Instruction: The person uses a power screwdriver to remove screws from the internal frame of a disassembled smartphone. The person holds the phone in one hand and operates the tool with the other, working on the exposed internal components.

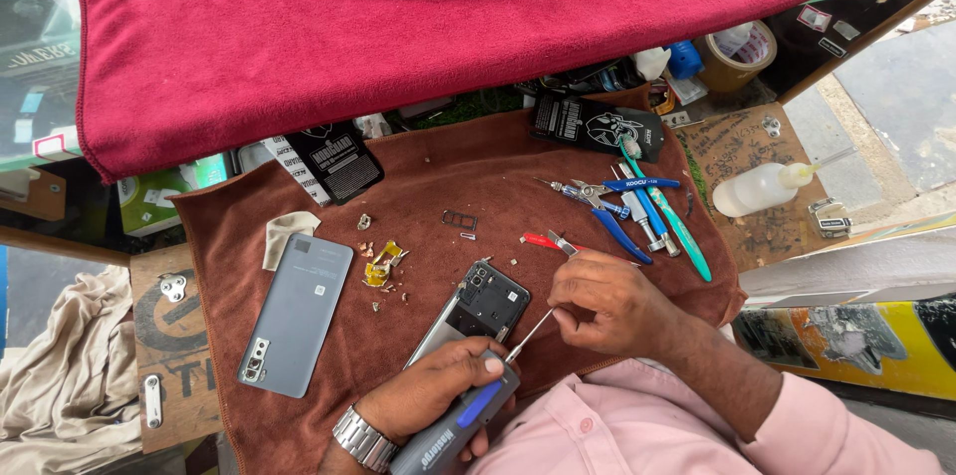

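Head view: left hand (pixel 428 397), fingers wrapped around a grey electric screwdriver (pixel 460 425) with a blue button. Right hand (pixel 604 302), fingers pinching the thin bit (pixel 531 333) near its tip. Opened phone (pixel 476 310) lies just beside both hands on the brown cloth (pixel 448 186); grey back cover (pixel 296 314) to its left, pliers (pixel 603 210) beyond.

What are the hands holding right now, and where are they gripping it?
The left hand grips the grey electric screwdriver around its body. The right hand pinches its thin metal bit near the tip.
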